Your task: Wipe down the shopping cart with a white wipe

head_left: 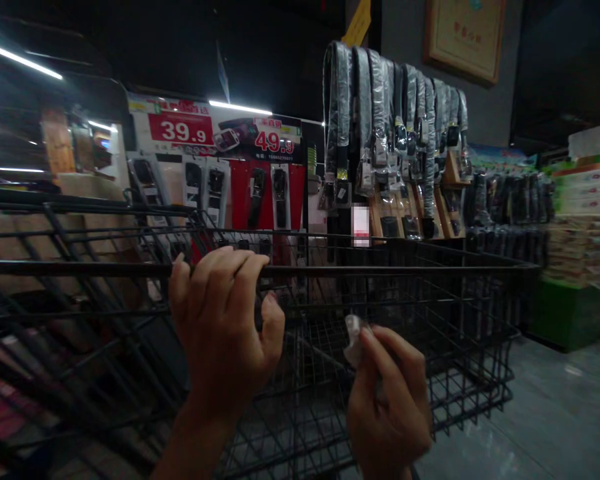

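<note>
My left hand (225,313) has its fingers hooked over the dark top rail (320,271) of a black wire basket rack (470,373), thumb hanging below the rail. Lower and to the right, my right hand (393,400) pinches a small crumpled whitish piece (353,341), perhaps paper or thin plastic, between thumb and fingers. That hand is in front of the wire mesh, apart from the rail. The inside of the right palm is hidden from view.
Plastic-wrapped belts (363,113) hang beyond the rack, beside packaged belts (215,190) under price signs (180,130). Stacked packs (587,247) rest on a green base (560,313) at the right. Grey floor (545,413) shows at lower right.
</note>
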A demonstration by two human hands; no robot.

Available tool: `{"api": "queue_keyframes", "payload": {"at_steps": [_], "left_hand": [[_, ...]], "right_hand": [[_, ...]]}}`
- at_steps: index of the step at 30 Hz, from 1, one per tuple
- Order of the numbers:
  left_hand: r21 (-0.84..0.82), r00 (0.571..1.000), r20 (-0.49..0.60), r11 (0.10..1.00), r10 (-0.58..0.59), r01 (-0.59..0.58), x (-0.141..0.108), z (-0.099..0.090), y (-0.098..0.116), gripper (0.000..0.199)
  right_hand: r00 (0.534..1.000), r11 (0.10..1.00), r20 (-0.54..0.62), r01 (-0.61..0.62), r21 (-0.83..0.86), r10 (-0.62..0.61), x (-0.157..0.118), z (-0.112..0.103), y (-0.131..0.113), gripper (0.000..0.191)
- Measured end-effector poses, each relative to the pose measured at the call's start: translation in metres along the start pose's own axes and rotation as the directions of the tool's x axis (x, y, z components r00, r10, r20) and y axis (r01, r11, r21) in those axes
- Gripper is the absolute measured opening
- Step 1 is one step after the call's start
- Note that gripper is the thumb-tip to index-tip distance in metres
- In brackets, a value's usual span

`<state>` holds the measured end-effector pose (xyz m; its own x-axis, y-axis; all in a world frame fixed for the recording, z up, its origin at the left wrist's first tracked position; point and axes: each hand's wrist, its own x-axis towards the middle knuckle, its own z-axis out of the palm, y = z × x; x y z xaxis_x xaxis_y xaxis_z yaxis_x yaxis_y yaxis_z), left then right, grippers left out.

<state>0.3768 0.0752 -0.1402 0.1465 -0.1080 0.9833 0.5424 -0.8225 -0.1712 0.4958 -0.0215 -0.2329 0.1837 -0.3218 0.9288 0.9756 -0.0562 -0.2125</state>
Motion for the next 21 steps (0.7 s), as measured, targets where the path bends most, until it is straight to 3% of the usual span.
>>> {"api": "queue_keyframes", "payload": {"at_steps": [5,12,17,21], "left_hand": [[0.009,0.997,0.080,1.000,-0.012,0.011,-0.042,0.004,0.009,0.064],[0.035,0.988,0.132,0.997,-0.074,0.070,-0.084,0.009,0.030,0.067],[0.041,0.992,0.117,0.998,-0.050,0.045,-0.104,0.009,0.033,0.062],[-0.028,0.992,0.121,0.999,0.020,-0.017,-0.123,0.010,0.037,0.040]], "right_hand": [[0.991,0.990,-0.126,-0.068,-0.127,0.052,0.006,-0.006,0.023,0.024],[0.966,0.951,-0.226,-0.185,-0.247,0.129,0.011,-0.016,0.051,0.015],[0.913,0.918,-0.323,-0.330,-0.220,0.251,0.013,-0.023,0.062,0.022],[0.922,0.919,-0.203,-0.362,-0.157,0.329,0.016,-0.022,0.056,0.016]]}}
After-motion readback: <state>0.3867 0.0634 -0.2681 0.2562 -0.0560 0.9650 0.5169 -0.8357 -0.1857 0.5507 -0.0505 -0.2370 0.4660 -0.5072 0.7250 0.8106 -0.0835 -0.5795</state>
